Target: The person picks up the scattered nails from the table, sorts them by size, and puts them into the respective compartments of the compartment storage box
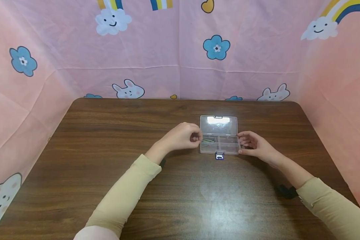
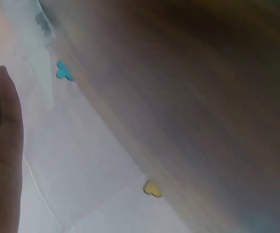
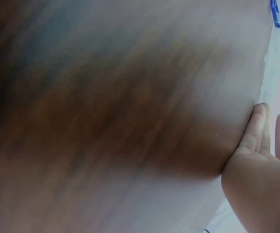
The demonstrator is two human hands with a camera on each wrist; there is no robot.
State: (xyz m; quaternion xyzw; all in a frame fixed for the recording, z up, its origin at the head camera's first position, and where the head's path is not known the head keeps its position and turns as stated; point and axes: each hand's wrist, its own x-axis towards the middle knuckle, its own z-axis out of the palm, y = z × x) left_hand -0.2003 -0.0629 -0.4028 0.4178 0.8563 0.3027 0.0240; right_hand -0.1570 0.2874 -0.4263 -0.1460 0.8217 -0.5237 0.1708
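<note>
A clear plastic compartment box [image 1: 229, 140] lies on the table with its lid [image 1: 211, 128] raised toward the back. Thin dark and green sticks [image 1: 208, 140] fill part of its back left compartment; a small thin item lies in the front left one. My left hand [image 1: 184, 136] is at the box's left edge, fingers bent toward the thumb; whether anything is between the fingertips is too small to tell. At the box's right end my right hand [image 1: 256, 144] holds it, fingers at the back, thumb at the front corner. The right wrist view shows this hand [image 3: 261, 155] low against the tabletop.
A blue latch [image 1: 219, 155] sticks out from the box's front side. Brown wood-grain table [image 1: 108, 133] surrounds the box. Pink printed cloth [image 1: 156, 50] hangs behind the table and at both sides.
</note>
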